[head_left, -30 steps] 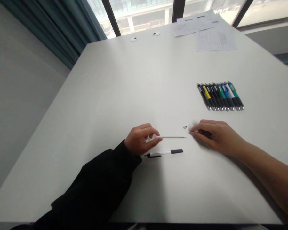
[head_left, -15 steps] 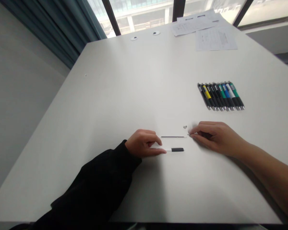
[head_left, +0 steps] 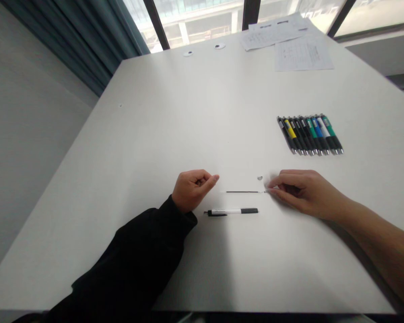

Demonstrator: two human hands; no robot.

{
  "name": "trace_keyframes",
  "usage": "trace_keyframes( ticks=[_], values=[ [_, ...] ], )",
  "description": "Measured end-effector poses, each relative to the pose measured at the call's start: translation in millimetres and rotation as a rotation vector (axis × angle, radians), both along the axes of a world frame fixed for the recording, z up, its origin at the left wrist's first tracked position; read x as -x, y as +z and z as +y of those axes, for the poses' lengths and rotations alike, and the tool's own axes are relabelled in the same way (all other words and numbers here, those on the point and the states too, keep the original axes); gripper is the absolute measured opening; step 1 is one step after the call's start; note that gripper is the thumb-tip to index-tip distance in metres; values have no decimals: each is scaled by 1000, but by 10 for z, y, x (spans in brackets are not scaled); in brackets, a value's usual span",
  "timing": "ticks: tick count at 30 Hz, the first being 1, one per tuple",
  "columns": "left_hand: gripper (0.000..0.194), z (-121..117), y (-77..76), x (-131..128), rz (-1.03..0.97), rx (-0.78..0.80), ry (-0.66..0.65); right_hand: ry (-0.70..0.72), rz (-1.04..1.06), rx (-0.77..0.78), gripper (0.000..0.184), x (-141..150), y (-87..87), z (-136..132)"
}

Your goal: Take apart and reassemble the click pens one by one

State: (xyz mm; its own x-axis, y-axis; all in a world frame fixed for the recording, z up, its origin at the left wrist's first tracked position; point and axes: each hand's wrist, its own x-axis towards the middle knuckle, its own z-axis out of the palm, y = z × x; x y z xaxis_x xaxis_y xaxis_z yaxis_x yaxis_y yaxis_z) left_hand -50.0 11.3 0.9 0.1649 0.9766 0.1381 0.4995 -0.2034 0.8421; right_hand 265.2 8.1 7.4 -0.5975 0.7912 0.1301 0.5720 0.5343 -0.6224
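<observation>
Two hands over the white table [head_left: 148,134] and we start on the right: the right hand [head_left: 305,193] has its fingertips [head_left: 270,190] pinched on the end of a thin pen refill [head_left: 245,192], which lies level and points toward the left hand [head_left: 193,190]. That left hand is curled loosely shut, gripping nothing we can see (black sleeve [head_left: 148,237] right up to the wrist), near a black-and-white pen body [head_left: 232,211] just below the refill. We spot a small grey bit [head_left: 260,178] above the refill, too small to call, perhaps a pen part, with a tight row of pens [head_left: 309,135] off to the right and loose papers [head_left: 303,54] at the far end
</observation>
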Motion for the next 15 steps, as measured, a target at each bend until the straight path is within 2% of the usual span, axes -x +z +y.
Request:
trace_keyframes(
  ticks=[4, 15],
  values=[
    [36, -1, 2, 5, 16, -1, -1, 34, -24, 2, 16, -10, -3, 7],
    [36, -2, -3, 9, 25, 1, -19, 21, -67, -8, 16, -5, -5, -4]
  ],
)
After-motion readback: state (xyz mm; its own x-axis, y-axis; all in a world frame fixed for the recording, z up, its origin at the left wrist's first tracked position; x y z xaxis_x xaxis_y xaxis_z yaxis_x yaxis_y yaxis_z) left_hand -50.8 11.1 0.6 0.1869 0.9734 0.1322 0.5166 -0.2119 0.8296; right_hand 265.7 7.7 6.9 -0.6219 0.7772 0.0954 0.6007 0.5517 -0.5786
